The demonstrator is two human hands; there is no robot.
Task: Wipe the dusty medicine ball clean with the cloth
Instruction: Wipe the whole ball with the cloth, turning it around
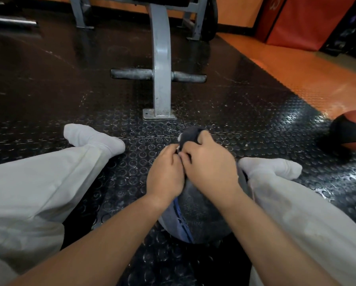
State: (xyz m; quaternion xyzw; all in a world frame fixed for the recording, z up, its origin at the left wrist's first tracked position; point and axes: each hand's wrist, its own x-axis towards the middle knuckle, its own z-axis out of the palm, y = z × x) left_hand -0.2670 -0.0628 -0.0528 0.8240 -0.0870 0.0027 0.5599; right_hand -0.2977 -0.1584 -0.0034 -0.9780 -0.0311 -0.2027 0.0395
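A person sits on the black studded rubber floor (119, 178) with legs spread, in pale trousers (38, 182) and white socks (94, 139). The medicine ball (197, 215), dark grey with a lighter panel and a blue stripe on its left side, rests on the floor in the lower middle of the frame, between the legs and close against the right shin. Both forearms reach over its top. Just past the ball's far edge, at the middle of the frame, the two hands meet on a dark cloth (190, 134). The right hand (211, 164) has its fingers curled over the bunched cloth, which bulges out beyond the knuckles. The left hand (165, 172), touching the right, has its fingers curled in and pinches the cloth's near edge, where a bit of white shows. A grey metal bench frame (162, 58) with a padded crossbar stands in the upper middle. A second ball (350, 133), orange and black, lies at the right edge where the black floor meets an orange floor strip (296, 75).
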